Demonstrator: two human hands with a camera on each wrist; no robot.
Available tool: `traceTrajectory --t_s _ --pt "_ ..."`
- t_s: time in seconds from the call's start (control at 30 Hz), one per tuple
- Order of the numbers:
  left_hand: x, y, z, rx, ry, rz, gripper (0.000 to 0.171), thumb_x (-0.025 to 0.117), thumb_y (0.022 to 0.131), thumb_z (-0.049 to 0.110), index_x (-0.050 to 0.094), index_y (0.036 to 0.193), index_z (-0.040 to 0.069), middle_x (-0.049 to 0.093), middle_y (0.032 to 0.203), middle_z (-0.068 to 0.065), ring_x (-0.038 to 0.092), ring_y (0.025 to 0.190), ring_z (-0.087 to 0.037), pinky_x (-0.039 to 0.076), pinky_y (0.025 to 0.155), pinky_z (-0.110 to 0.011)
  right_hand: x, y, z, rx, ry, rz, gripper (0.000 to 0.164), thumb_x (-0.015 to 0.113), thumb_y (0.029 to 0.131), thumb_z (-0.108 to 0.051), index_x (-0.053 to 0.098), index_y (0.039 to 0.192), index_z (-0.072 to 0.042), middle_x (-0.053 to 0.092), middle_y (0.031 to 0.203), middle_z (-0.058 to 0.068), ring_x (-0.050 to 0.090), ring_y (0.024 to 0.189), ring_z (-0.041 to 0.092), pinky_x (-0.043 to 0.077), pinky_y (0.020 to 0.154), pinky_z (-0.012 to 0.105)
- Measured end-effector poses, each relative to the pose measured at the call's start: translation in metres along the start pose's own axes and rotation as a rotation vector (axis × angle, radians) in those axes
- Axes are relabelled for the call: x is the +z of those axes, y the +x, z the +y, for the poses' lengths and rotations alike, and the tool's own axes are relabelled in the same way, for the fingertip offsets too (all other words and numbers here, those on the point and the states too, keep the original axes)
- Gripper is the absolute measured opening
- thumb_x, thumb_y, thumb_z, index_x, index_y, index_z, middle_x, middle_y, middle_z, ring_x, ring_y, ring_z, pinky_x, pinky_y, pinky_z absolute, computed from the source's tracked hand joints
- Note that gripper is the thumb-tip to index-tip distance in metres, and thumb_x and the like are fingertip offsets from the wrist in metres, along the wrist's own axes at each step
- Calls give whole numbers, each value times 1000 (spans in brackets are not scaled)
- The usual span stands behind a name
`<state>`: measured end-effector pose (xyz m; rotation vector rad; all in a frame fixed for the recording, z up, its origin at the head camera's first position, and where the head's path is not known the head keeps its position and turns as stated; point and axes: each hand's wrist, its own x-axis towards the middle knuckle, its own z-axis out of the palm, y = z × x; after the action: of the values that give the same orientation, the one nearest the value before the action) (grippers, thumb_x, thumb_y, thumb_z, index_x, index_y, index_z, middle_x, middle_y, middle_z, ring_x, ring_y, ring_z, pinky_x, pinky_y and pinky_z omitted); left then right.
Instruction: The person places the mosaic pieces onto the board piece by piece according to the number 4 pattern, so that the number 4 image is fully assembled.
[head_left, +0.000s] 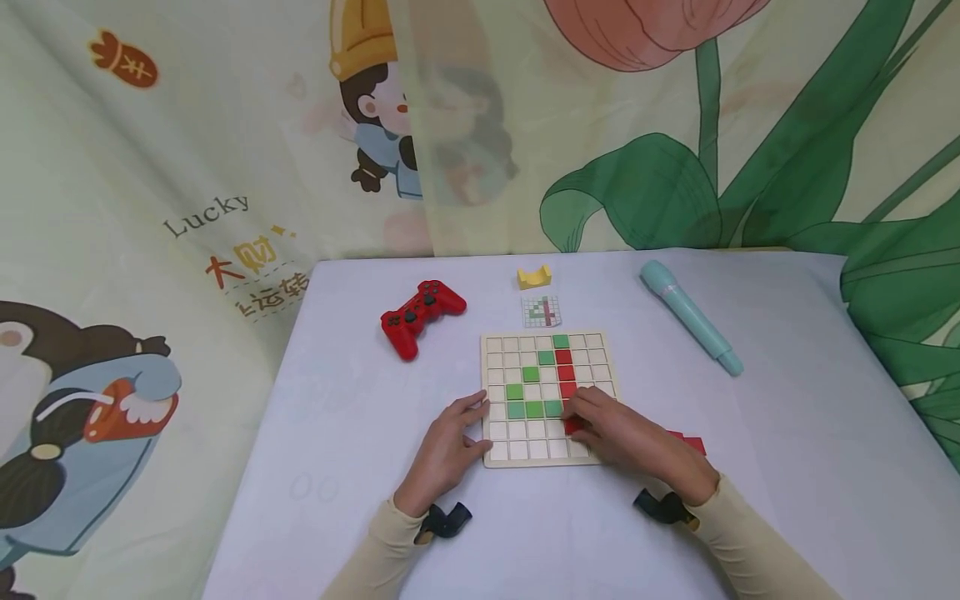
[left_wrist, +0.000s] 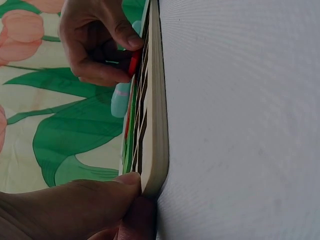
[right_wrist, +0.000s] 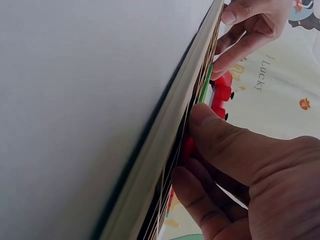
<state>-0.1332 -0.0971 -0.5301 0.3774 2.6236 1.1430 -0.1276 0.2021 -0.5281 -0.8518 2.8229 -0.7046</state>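
Observation:
A light wooden grid board [head_left: 517, 451] lies on the table, with several green tiles [head_left: 531, 374] in its squares and several red tiles [head_left: 566, 373] in a column. My right hand [head_left: 618, 425] is over the lower right of the board. In the left wrist view its thumb and a finger pinch a red tile [left_wrist: 134, 64] at the board's surface. My left hand [head_left: 444, 442] rests at the board's left edge, thumb and fingertips touching the rim apart from each other. More red tiles [head_left: 692, 442] lie right of the board, partly hidden by my right wrist.
A small pattern card [head_left: 542, 311] lies just beyond the board, with a yellow curved block [head_left: 534, 277] behind it. A red game controller [head_left: 422, 317] lies at the back left. To the back right is a teal microphone-shaped object [head_left: 690, 317]. A printed curtain [head_left: 480, 125] hangs behind the white table.

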Motion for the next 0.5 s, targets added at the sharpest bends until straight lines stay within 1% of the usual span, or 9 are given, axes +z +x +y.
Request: traceTrajectory --t_s 0.1,0.27,0.5 --pt "0 0 0 7 7 -3 66 84 89 5 59 150 1 50 165 -7 57 77 -4 53 69 -17 0 -2 2 -22 2 14 32 86 90 -13 69 116 -15 63 114 -5 59 106 10 62 89 25" --pt "0 -1 0 -2 8 -2 66 84 89 4 59 150 1 50 165 -7 56 77 -4 53 69 -16 0 -3 5 -54 -20 16 29 86 90 -12 72 115 -13 63 112 -4 61 105 12 63 89 27" --pt "0 0 1 0 14 -1 67 84 89 5 59 150 1 50 165 -7 56 78 -5 53 69 -16 1 -3 6 -54 -34 18 30 87 89 -13 80 118 -11 65 111 -1 63 105 13 64 89 27"
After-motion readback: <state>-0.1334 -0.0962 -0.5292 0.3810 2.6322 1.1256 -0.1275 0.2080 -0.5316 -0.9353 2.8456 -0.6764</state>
